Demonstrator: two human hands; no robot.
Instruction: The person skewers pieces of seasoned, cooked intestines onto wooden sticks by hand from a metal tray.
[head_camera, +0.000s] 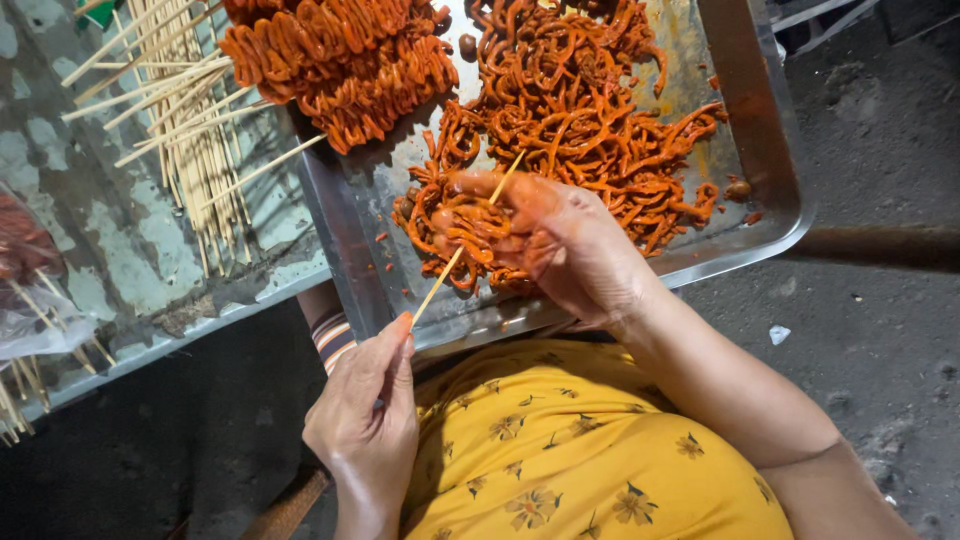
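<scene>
Head view: bamboo skewer runs diagonally, lower end pinched in left hand fingertips just over tray's near rim, upper tip poking out above right hand fingers. Left hand clenched on skewer end, thumb and forefinger; rest of grip hard to make out, seen from the back. Right hand closed round folded orange-red meat strips threaded on mid skewer; palm side hidden, so exact finger hold partly unseen. Fingers smeared w/ orange marinade.

Under and behind right hand: loose pile of marinated strips spread across steel tray, sauce smears on bare metal. Tray's far edge cut off at top of frame. Top left of tray: stack of finished skewers, meat bunched in wavy folds, sticks fanning left past rim; top of stack cropped.

Left of tray: bundle of bare sticks lying on worn, patchy painted surface. Far left edge: clear plastic bag w/ more sticks, contents blurred, mostly out of frame; reddish stuff above it can't be identified.

Bottom: yellow flowered garment, striped cuff-like bit near tray's underside, unclear what. Dark gritty ground at right, small white scrap on it.
</scene>
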